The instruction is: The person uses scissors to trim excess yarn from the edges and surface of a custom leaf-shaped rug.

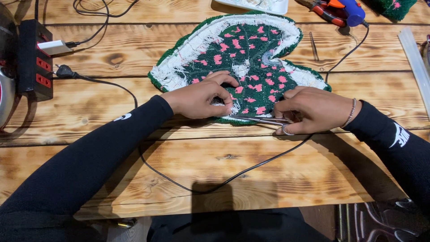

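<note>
green tufted rug (251, 49), leaf-shaped with pink spots, lies back side up at centre-top of the frame on the wood table (179, 170). left hand (201, 96) presses on its lower edge, fingers curled and pinching white backing cloth. right hand (313, 110) is closed around scissors (262, 119), blades lying flat along the rug's bottom edge, pointing left toward the left hand.

progress, judging from the edge: lower edge between the hands looks cut close, green showing right at the border. left side and top rim carry a wide frayed white fringe, and a strip sits at the right lobe too, so most of the perimeter looks untrimmed. early to midway, i'd say.

around it: black cable (201, 186) loops across the lower table, power strip (35, 58) at far left, glue gun (351, 10) and pliers (324, 11) at top right, glue sticks (414, 58) at right edge.
</note>
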